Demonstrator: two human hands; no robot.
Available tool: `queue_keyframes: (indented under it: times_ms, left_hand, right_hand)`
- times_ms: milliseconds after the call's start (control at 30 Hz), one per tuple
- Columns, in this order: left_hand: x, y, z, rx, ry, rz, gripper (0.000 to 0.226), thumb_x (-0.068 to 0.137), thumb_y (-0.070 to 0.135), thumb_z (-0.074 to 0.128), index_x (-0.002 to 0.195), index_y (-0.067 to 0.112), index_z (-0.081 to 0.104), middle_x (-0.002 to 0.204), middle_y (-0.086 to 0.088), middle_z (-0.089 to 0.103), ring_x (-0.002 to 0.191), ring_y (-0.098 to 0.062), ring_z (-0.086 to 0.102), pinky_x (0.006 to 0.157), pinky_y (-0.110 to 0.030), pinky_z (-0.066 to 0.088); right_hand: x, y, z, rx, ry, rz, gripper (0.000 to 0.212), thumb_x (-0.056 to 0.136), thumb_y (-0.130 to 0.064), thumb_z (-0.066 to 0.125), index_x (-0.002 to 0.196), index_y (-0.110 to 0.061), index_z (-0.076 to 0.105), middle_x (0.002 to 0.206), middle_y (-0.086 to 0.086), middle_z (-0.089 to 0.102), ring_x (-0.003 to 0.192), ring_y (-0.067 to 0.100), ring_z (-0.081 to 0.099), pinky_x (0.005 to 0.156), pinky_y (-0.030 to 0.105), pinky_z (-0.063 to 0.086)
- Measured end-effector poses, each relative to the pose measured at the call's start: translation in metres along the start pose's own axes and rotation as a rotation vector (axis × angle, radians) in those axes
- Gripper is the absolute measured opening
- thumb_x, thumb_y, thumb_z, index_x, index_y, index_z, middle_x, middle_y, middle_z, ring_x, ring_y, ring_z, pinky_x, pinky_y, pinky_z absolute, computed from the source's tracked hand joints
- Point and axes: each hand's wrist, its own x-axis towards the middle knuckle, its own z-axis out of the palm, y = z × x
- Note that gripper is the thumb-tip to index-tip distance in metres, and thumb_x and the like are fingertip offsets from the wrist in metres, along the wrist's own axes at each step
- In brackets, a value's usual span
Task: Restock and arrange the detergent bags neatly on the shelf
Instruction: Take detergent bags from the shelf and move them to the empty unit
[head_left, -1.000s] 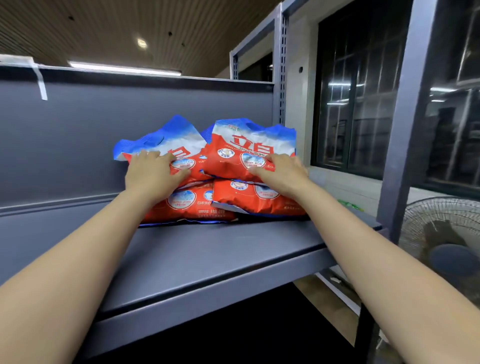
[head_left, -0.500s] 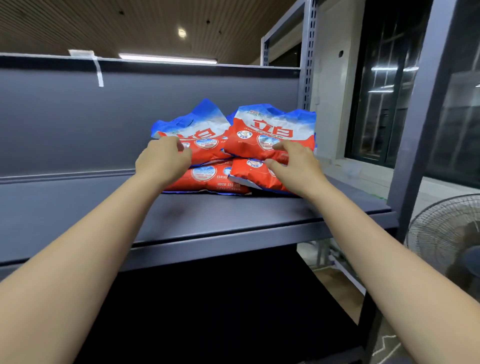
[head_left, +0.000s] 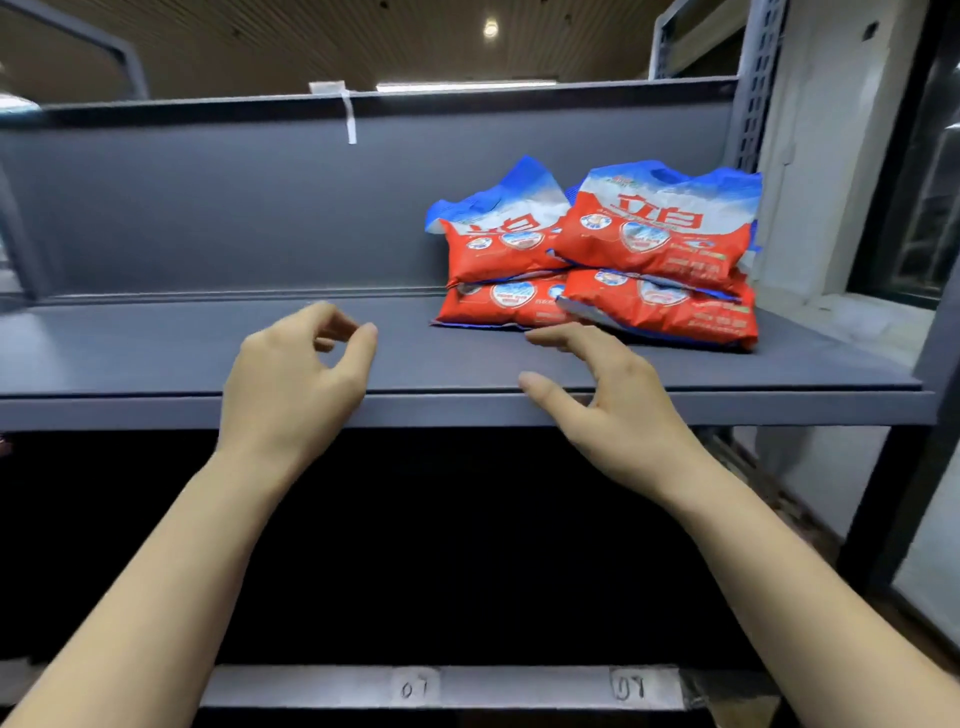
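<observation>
- Head view, right of centre: four detergent bags (head_left: 597, 260) lie on the shelf (head_left: 208, 358) in two stacks of two, side by side against the back panel (head_left: 234, 208)
- Centre: left hand (head_left: 291, 379), fingers loosely curled, and right hand (head_left: 608, 400), fingers spread, both hold nothing, just in front of the shelf edge
- Judged: one group placed; the shelf's left stretch awaits bags
</observation>
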Motion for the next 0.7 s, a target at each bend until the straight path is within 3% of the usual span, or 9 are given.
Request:
queue_keyframes:
  times_ms: [133, 300, 433, 533, 700]
  left_hand:
    - [-0.038, -0.030, -0.031, 0.064, -0.014, -0.052, 0.023, 0.081, 0.047, 0.053, 0.075, 0.026, 0.062, 0.080, 0.015, 0.065, 0.087, -0.010, 0.063, 0.077, -0.030, 0.045]
    - [-0.073, -0.080, -0.062, 0.128, -0.028, -0.158, 0.023, 0.077, 0.049, 0.051, 0.072, 0.029, 0.062, 0.076, 0.018, 0.066, 0.080, -0.007, 0.065, 0.076, -0.032, 0.050]
    - [-0.097, -0.119, -0.088, 0.204, -0.063, -0.224, 0.018, 0.081, 0.048, 0.056, 0.074, 0.032, 0.061, 0.076, 0.017, 0.066, 0.077, -0.005, 0.064, 0.073, -0.034, 0.051]
    - [-0.112, -0.150, -0.108, 0.270, -0.093, -0.272, 0.010, 0.084, 0.038, 0.059, 0.079, 0.031, 0.062, 0.079, 0.017, 0.065, 0.081, -0.006, 0.062, 0.070, -0.031, 0.046]
    - [-0.128, -0.207, -0.152, 0.353, -0.129, -0.350, 0.010, 0.086, 0.040, 0.057, 0.085, 0.031, 0.061, 0.082, 0.016, 0.063, 0.080, -0.009, 0.059, 0.068, -0.028, 0.041]
  right_hand:
    - [-0.028, -0.014, 0.027, 0.079, -0.040, -0.069, 0.036, 0.089, -0.037, 0.061, 0.123, -0.026, 0.057, 0.117, -0.016, 0.057, 0.114, -0.004, 0.048, 0.094, 0.000, 0.029]
    - [-0.049, -0.026, 0.072, 0.096, -0.164, -0.109, 0.042, 0.085, -0.047, 0.054, 0.124, -0.030, 0.055, 0.119, -0.019, 0.057, 0.114, -0.004, 0.050, 0.097, 0.006, 0.032]
    - [-0.057, -0.043, 0.113, 0.081, -0.268, -0.088, 0.045, 0.086, -0.052, 0.051, 0.128, -0.035, 0.052, 0.122, -0.025, 0.052, 0.118, -0.006, 0.045, 0.098, 0.003, 0.028]
    - [-0.060, -0.062, 0.149, 0.046, -0.346, -0.098, 0.044, 0.090, -0.046, 0.054, 0.132, -0.038, 0.046, 0.126, -0.029, 0.046, 0.121, -0.010, 0.038, 0.101, 0.011, 0.029]
    - [-0.064, -0.106, 0.213, 0.010, -0.445, -0.109, 0.047, 0.090, -0.049, 0.049, 0.135, -0.041, 0.040, 0.127, -0.034, 0.039, 0.122, -0.011, 0.035, 0.106, 0.027, 0.035]
